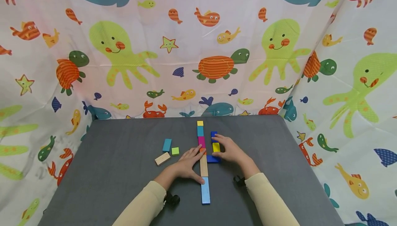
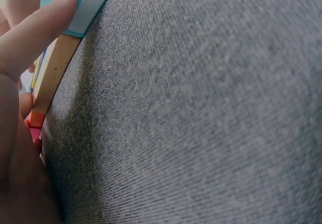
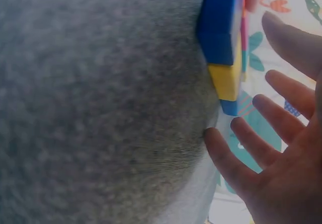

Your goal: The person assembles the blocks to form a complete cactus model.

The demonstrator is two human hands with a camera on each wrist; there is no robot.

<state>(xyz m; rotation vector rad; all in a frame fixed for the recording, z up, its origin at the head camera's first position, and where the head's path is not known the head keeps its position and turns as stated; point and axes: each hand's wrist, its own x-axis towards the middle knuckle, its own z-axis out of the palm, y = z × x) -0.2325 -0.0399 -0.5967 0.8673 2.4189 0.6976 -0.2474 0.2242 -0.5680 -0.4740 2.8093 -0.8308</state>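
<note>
A straight column of blocks runs away from me: a light blue block (image 1: 205,193), a plain wood block (image 1: 203,166), an orange block, a magenta block (image 1: 201,141), a teal block (image 1: 200,131) and a yellow block (image 1: 200,123). My left hand (image 1: 185,166) rests along it, thumb on the light blue block and fingertips by the orange and magenta ones. To the column's right stand a dark blue block (image 1: 213,159), a second yellow block (image 1: 216,147) and another blue block (image 1: 213,135). Beside these is my right hand (image 1: 232,151), its fingers spread in the right wrist view (image 3: 282,148).
Left of the column lie a loose teal block (image 1: 166,145), a green cube (image 1: 175,151) and a plain wood block (image 1: 162,158). They lie on a grey cloth-covered table (image 1: 124,171). A patterned curtain (image 1: 192,57) with sea animals hangs behind it.
</note>
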